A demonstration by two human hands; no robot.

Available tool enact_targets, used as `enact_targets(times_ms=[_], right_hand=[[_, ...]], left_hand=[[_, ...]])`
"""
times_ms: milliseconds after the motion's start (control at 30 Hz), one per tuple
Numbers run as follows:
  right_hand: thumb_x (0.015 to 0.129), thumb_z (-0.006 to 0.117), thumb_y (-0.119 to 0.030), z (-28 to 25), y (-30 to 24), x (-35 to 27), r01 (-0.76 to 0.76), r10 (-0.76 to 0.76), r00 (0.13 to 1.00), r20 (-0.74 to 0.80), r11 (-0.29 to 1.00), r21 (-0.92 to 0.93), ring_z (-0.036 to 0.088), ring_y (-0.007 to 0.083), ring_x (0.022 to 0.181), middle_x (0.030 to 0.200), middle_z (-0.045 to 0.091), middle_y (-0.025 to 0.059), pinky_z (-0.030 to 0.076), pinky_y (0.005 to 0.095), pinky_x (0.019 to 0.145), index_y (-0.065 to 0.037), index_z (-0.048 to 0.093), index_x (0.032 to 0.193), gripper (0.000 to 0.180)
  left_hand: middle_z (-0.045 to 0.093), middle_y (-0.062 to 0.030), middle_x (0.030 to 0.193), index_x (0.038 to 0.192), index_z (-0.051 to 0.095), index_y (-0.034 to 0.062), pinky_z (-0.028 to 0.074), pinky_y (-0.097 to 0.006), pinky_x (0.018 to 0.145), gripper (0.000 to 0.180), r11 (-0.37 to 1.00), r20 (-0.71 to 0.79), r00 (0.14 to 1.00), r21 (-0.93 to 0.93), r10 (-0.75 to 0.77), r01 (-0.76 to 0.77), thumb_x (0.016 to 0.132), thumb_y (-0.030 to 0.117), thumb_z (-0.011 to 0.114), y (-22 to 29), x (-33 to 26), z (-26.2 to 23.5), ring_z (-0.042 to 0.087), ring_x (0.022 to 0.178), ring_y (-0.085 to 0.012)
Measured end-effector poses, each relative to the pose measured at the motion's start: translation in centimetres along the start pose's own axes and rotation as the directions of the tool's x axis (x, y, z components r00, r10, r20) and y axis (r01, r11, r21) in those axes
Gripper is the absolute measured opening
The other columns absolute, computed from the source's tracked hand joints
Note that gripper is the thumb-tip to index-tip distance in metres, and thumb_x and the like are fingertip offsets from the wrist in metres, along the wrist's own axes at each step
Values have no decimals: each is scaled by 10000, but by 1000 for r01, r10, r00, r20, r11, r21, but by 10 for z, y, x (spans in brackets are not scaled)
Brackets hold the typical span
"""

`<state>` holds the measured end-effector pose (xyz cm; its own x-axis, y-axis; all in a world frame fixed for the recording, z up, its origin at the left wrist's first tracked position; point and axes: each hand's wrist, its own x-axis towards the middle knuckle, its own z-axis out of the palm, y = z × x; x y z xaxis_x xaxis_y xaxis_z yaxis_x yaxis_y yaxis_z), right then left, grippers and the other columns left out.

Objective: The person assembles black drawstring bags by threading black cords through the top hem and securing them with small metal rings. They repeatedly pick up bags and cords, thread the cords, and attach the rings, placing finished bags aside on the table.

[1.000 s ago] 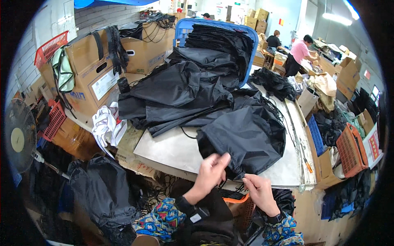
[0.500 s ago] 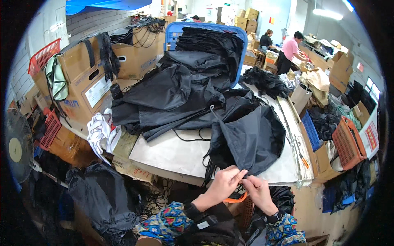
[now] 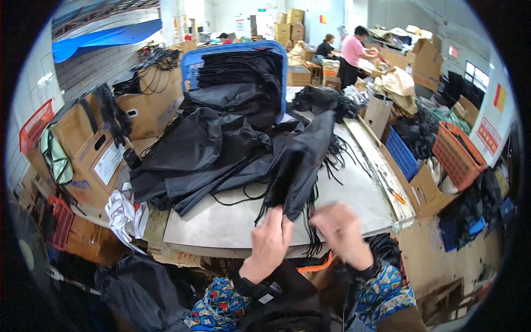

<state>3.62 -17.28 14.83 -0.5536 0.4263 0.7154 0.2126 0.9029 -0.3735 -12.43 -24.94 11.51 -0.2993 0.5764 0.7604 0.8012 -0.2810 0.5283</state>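
At the table [image 3: 354, 193] near edge, a black drawstring bag [image 3: 301, 160] is gripped at its lower end by left hand [image 3: 269, 243]; right hand [image 3: 343, 232] is motion-blurred, grip cannot be told.

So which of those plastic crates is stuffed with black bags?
The blue crate standing at the table's far end; the orange crate and red basket sit off to the sides.

Far left, a big brown cardboard box [image 3: 91, 152] carries a pale rectangular label [image 3: 109, 162] on its side. Behind it, another brown carton [image 3: 152, 105] sits by the grey wall. Up top, stacked tan cartons [image 3: 290, 22] against the back wall, with a small orange-yellow sign [image 3: 322, 19] beside them. On the right wall, a red-and-white sign [image 3: 488, 135] and a yellow-red one [image 3: 499, 98]. An open brown carton [image 3: 423, 191] stands right of the table.
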Motion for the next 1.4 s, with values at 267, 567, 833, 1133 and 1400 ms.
enact_targets(times_ms=[267, 567, 833, 1133, 1400], right_hand=[[1011, 376, -285, -37, -4, -10, -167, 610, 641, -465, 703, 691, 612, 171, 717, 796, 655, 111, 443, 300, 763, 21, 547, 974, 353], [994, 411, -272, -301, 146, -259, -232, 711, 45, -702, 691, 685, 264, 36, 471, 598, 294, -64, 201, 204, 389, -27, 502, 1143, 301], [934, 542, -235, -54, 40, -161, -904, 944, 282, 173, 201, 376, 370, 13, 544, 651, 444, -75, 268, 183, 445, -55, 656, 941, 213], [992, 412, -233, 13, 8, -139, -778, 678, 627, 384, 521, 351, 568, 174, 681, 735, 564, 70, 467, 291, 663, 6, 530, 1192, 334], [956, 468, -115, 24, 3, -127, -699, 609, 715, 344, 615, 365, 552, 187, 626, 710, 543, 103, 452, 309, 590, 16, 564, 1092, 212]], left_hand=[[539, -88, 817, 946, 556, 68, 487, -339, 602, 215, 916, 477, 865, 255, 159, -309, 731, 74, 567, -18, -44, 35, 576, 710, -230], [596, -97, 932, 932, 598, 31, 388, -413, 965, 199, 779, 360, 926, 546, 116, -310, 743, 15, 539, -128, -21, -20, 557, 967, -287], [606, -96, 883, 968, 610, 0, 447, -300, 651, 133, 893, 210, 871, 35, -445, 448, 844, 40, 582, -40, -67, -6, 574, 747, -188], [522, -72, 820, 859, 604, -35, 382, -272, 526, 207, 913, 243, 903, -115, -356, 391, 799, 137, 702, 4, -50, 49, 426, 538, -118], [559, -90, 822, 974, 592, -40, 398, -284, 526, 243, 893, 250, 902, -201, -351, 403, 781, 72, 688, -1, -55, 56, 479, 551, -132]])
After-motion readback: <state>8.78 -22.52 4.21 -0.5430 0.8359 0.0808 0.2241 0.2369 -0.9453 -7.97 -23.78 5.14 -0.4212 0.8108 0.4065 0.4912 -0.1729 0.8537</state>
